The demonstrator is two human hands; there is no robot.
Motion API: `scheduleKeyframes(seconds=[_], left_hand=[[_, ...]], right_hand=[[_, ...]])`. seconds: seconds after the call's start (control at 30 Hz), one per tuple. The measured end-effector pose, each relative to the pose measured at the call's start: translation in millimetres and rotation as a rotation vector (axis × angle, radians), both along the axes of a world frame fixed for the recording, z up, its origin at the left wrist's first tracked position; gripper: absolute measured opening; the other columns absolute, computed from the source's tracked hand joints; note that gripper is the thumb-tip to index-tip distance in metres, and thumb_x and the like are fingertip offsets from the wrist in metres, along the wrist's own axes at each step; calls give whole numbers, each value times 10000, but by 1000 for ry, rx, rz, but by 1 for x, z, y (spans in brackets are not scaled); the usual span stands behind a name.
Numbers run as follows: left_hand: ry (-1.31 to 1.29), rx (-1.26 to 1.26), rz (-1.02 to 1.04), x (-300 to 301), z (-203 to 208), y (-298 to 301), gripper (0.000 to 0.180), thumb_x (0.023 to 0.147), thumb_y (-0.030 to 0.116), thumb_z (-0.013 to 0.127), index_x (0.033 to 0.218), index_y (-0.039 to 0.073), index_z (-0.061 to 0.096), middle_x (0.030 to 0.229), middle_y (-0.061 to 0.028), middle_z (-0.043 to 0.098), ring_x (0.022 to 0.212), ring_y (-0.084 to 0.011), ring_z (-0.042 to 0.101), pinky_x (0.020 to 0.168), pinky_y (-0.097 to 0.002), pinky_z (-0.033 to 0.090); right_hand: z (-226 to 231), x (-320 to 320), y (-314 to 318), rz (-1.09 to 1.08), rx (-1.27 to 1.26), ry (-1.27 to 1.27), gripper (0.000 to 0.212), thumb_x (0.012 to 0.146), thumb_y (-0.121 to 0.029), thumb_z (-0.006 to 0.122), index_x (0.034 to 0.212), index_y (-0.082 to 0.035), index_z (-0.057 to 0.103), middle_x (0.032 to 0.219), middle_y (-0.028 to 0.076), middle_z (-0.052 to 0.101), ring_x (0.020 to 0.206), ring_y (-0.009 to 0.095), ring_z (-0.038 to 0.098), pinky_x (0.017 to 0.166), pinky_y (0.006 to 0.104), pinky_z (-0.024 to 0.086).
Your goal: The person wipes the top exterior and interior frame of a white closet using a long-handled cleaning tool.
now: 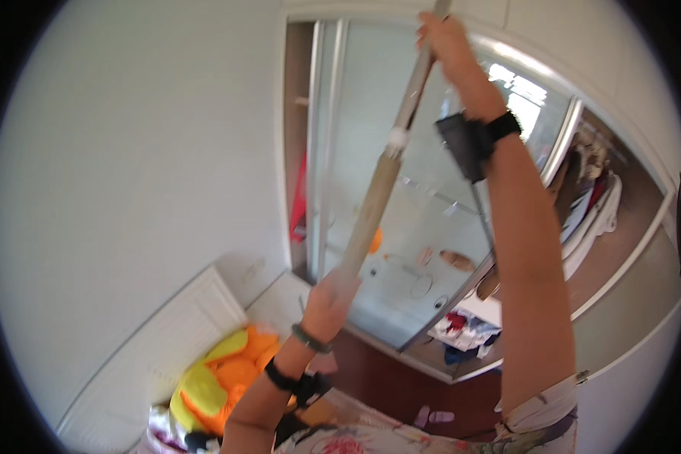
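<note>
A long beige pole [374,200] slants up across the middle of the view, its top running out past the upper edge. A whitish joint [398,138] sits partway along it, where a thicker lower section meets the upper one. My left hand [329,303] is closed round the pole's lower end. High up, my right hand [448,44] grips the upper section with the arm stretched out. A green bangle [311,338] and a black strap are on the left wrist; the right wrist has a black strap with a dark box [464,144] and a cable.
Behind the pole stands a wardrobe with frosted glass sliding doors [356,98]. Clothes [594,212] hang in its right section, with folded ones [465,333] below. An orange and yellow plush thing [227,378] lies by a white headboard [166,340]. Slippers [435,416] rest on the dark red floor.
</note>
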State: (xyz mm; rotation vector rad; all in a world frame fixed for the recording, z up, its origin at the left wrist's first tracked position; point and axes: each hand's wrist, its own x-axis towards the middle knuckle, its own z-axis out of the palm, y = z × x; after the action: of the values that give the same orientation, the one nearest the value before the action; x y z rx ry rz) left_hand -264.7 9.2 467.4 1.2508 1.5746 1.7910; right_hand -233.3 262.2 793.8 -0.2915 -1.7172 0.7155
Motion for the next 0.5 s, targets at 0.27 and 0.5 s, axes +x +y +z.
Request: scheduleKeyframes(seconds=[0.27, 0.5], left_hand=[[23, -10, -3, -82, -3, 5, 237, 842, 210, 595, 802, -19, 549, 539, -78, 470, 489, -133, 417, 464, -296, 369], [121, 43, 82, -181, -5, -4, 256, 848, 227, 589, 792, -18, 541, 541, -106, 482, 489, -163, 422, 474, -310, 383]], right_hand=[[0, -37, -21, -35, -82, 119, 195, 792, -200, 524, 782, -16, 460, 614, 60, 499, 495, 157, 494, 464, 305, 412], [-3, -138, -25, 50, -132, 166, 155, 792, -151, 527, 786, -26, 435, 599, 32, 462, 476, 141, 452, 449, 287, 404]])
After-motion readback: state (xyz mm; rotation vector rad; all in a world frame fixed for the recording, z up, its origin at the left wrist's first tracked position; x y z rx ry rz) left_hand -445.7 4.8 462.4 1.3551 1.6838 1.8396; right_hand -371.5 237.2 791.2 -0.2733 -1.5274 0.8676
